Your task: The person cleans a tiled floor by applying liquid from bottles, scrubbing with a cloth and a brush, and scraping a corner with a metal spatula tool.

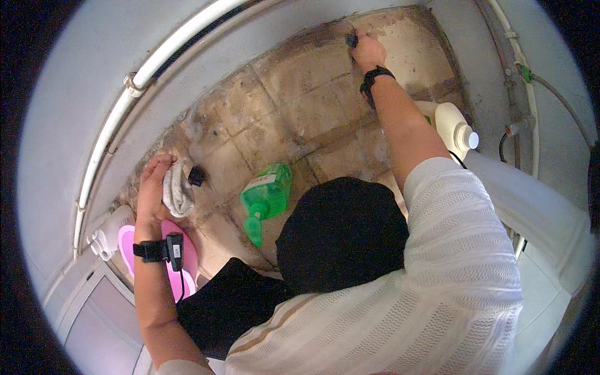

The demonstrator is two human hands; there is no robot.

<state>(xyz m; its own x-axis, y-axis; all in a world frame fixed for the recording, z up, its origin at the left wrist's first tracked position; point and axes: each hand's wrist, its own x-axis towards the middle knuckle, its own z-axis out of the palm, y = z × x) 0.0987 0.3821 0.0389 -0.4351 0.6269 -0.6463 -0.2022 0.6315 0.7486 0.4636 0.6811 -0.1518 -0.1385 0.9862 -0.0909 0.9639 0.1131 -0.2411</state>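
At the left, my left hand [157,171] rests against a folded whitish cloth [177,190] on the tiled floor [309,98]; whether its fingers grip the cloth is unclear. Just right of the cloth is a small black object [195,176]. My right hand [369,49] reaches to the far part of the floor near the wall, closed around a small dark object [351,40] that I cannot identify. Between the arms a green translucent plastic bottle [268,190] lies on the tiles with its cap end towards me. The floor bears dark stains.
A pink plastic basin [187,255] and a white plastic bottle [115,227] are beside my left forearm. A cream plastic jug with a white cap [452,126] stands right of my right arm. White pipes [110,119] run along the left wall; a grey hose [565,101] hangs at right.
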